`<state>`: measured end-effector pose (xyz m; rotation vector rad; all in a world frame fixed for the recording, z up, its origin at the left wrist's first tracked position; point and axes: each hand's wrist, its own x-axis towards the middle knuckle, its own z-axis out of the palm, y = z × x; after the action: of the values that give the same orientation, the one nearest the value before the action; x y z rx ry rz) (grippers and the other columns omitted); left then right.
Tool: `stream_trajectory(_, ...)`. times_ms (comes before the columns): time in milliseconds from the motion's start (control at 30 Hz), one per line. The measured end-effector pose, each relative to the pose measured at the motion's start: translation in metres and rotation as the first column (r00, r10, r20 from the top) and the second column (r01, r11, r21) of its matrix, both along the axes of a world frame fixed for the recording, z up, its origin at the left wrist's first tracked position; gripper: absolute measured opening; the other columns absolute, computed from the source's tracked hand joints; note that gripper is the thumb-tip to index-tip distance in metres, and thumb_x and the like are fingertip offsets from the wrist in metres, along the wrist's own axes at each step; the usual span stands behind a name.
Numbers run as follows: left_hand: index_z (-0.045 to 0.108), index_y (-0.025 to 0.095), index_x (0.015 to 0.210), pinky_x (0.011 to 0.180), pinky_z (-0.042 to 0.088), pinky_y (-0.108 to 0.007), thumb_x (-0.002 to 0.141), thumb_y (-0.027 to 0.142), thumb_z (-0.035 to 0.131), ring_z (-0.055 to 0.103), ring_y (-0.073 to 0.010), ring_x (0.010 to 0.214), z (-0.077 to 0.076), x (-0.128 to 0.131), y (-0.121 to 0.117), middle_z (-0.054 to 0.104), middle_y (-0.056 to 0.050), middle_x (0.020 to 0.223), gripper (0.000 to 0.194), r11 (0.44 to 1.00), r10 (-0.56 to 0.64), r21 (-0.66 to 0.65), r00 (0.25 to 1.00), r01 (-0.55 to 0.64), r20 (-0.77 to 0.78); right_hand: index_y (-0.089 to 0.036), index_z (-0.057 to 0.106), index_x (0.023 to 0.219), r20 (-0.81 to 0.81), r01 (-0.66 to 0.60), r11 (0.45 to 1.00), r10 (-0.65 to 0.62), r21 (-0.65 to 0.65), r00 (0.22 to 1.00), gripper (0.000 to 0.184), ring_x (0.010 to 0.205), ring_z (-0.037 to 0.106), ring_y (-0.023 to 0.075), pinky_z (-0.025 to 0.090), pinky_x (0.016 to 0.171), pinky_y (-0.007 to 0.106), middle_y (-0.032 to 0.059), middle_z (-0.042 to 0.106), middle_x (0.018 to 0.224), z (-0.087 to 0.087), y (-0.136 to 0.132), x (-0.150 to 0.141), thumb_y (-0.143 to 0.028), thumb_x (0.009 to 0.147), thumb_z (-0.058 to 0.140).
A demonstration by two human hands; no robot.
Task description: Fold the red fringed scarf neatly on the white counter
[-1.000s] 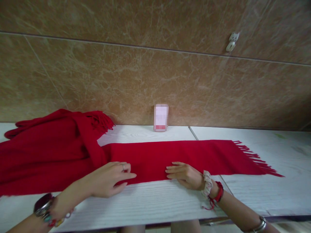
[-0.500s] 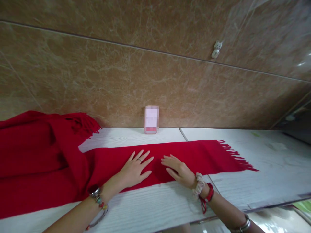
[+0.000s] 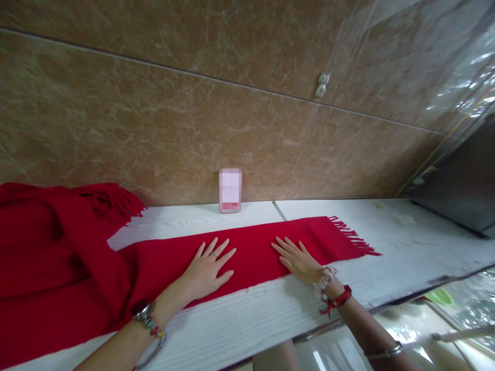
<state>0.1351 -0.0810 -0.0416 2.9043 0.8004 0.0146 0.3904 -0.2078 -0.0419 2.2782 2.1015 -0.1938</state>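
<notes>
A red scarf (image 3: 255,252) with a fringed end lies stretched along the white wood-grain surface, its fringe pointing right. On the left the scarf is bunched in loose folds, and another fringe hangs near the wall. My left hand (image 3: 207,270) rests flat on the scarf's middle, fingers spread, a ring on one finger. Nearer the fringed right end, my right hand (image 3: 299,260) also lies palm down on the cloth with its fingers apart. Neither hand grips anything.
A pink-edged phone (image 3: 230,190) with a blurred screen leans upright against the brown marbled wall (image 3: 174,129). A small white hook (image 3: 322,84) is fixed on the wall. At the far right stands a dark grey box-like object (image 3: 460,180). The white surface (image 3: 240,319) ends at a front edge.
My right hand has slid right along the scarf and its fingers have spread. My left hand stays on the cloth. The whole view has shifted somewhat to the right.
</notes>
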Motion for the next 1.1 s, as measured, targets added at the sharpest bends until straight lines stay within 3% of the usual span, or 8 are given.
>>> stream_trajectory(200, 0.03, 0.03, 0.13, 0.1, 0.014, -0.051, 0.082, 0.048, 0.033, 0.013, -0.0293, 0.128, 0.0, 0.0, -0.001, 0.021, -0.003, 0.14, 0.052, 1.0, 0.006, -0.002, 1.0, -0.006, 0.009, -0.02, 0.031, 0.131, 0.084, 0.178, 0.982, -0.184, 0.068, 0.979, 0.046, 0.126, 0.02, 0.0266, 0.023, 0.098, 0.051, 0.0083, 0.027, 0.138, 0.005, -0.009, 0.021, -0.027, 0.086, 0.028)
stream_trajectory(367, 0.029, 0.03, 0.13, 0.1, 0.013, -0.052, 0.079, 0.05, 0.037, 0.012, -0.0313, 0.128, 0.0, 0.0, -0.002, 0.018, -0.005, 0.141, 0.056, 0.996, 0.078, 0.03, 0.997, -0.078, 0.007, -0.023, 0.023, 0.134, -0.013, 0.004, 0.982, -0.002, 0.187, 1.0, 0.048, 0.129, 0.012, 0.0243, 0.017, 0.099, 0.053, 0.0053, 0.018, 0.142, 0.01, 0.019, -0.03, -0.036, 0.088, 0.027)
stream_trajectory(500, 0.027, 0.025, 0.132, 0.098, 0.014, -0.055, 0.073, 0.057, 0.04, 0.008, -0.0377, 0.126, 0.001, 0.0, -0.003, 0.012, -0.01, 0.142, 0.068, 0.976, 0.213, 0.049, 0.976, -0.211, -0.041, -0.027, 0.024, 0.133, -0.047, -0.152, 0.979, 0.16, 0.132, 0.986, 0.048, 0.128, 0.014, 0.0236, 0.016, 0.1, 0.054, 0.0019, 0.021, 0.141, 0.004, 0.04, -0.055, -0.042, 0.088, 0.023)
stream_trajectory(600, 0.027, 0.025, 0.132, 0.098, 0.014, -0.055, 0.072, 0.059, 0.04, 0.008, -0.037, 0.127, 0.003, 0.0, -0.003, 0.014, -0.01, 0.142, 0.069, 0.974, 0.224, 0.046, 0.973, -0.221, -0.055, -0.028, 0.026, 0.133, -0.021, -0.083, 0.991, 0.086, 0.103, 0.996, 0.045, 0.128, 0.016, 0.0234, 0.017, 0.1, 0.053, 0.0011, 0.022, 0.141, -0.002, 0.037, -0.031, -0.039, 0.089, 0.022)
stream_trajectory(767, 0.028, 0.026, 0.131, 0.097, 0.015, -0.056, 0.072, 0.06, 0.039, 0.01, -0.0369, 0.127, 0.002, -0.001, -0.003, 0.016, -0.01, 0.141, 0.07, 0.976, 0.215, 0.035, 0.976, -0.213, -0.045, -0.022, 0.029, 0.132, 0.04, 0.2, 0.974, -0.205, 0.107, 0.978, 0.045, 0.127, 0.019, 0.0248, 0.022, 0.099, 0.049, 0.0073, 0.024, 0.14, -0.006, 0.017, 0.042, -0.032, 0.088, 0.025)
stream_trajectory(867, 0.032, 0.026, 0.13, 0.096, 0.017, -0.056, 0.071, 0.061, 0.04, 0.013, -0.0367, 0.126, 0.001, -0.002, -0.001, 0.02, -0.011, 0.14, 0.069, 0.98, 0.196, 0.031, 0.981, -0.195, -0.017, -0.017, 0.031, 0.131, 0.009, 0.239, 0.961, -0.243, 0.142, 0.97, 0.046, 0.127, 0.02, 0.025, 0.024, 0.099, 0.048, 0.012, 0.028, 0.138, -0.004, 0.016, 0.055, -0.031, 0.088, 0.025)
stream_trajectory(967, 0.035, 0.025, 0.129, 0.096, 0.02, -0.054, 0.078, 0.055, 0.035, 0.016, -0.0331, 0.127, 0.0, -0.001, 0.003, 0.022, -0.01, 0.14, 0.06, 0.964, 0.25, 0.075, 0.967, -0.253, 0.053, -0.014, 0.029, 0.132, -0.049, 0.107, 0.974, -0.099, 0.202, 0.994, 0.048, 0.127, 0.018, 0.0239, 0.022, 0.1, 0.046, 0.0133, 0.026, 0.138, 0.001, 0.03, 0.026, -0.033, 0.088, 0.025)
stream_trajectory(1100, 0.033, 0.021, 0.13, 0.095, 0.02, -0.057, 0.082, 0.049, 0.029, 0.015, -0.0331, 0.127, -0.001, 0.001, 0.009, 0.021, -0.009, 0.14, 0.055, 0.907, 0.394, 0.135, 0.917, -0.4, 0.068, -0.015, 0.028, 0.132, -0.076, -0.141, 0.957, 0.165, 0.253, 0.983, 0.05, 0.128, 0.016, 0.0219, 0.02, 0.102, 0.044, 0.0116, 0.026, 0.139, 0.003, 0.063, -0.041, -0.038, 0.088, 0.026)
